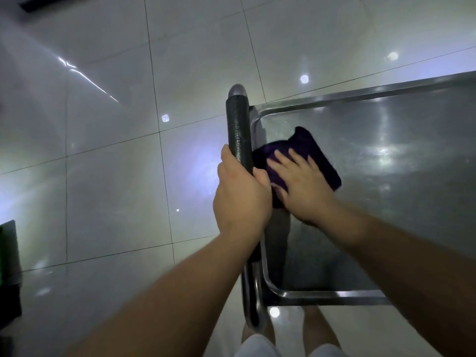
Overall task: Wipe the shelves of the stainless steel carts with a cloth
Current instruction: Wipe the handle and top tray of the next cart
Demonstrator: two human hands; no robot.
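Dark purple cloth [313, 155] lies flat on top shelf [386, 191] of steel cart, near the left end by the raised rim [260, 119]. Right hand [301, 186] presses it down, fingers spread flat, palm on the cloth, gripping nothing. Left hand [240, 199] wrapped tight around the black-sleeved handle [238, 130] just beside the shelf edge. Shelf surface dull, streaked, reflecting lights. Floor [108, 150] of glossy pale tiles, ceiling lights mirrored in it. Dark object [9, 269] at left edge; cannot identify. Legs visible below shelf.

Glossy steel shelf [360, 155] — soft dark cloth [319, 155], matt textured handle [238, 130], shiny tiles [103, 150].
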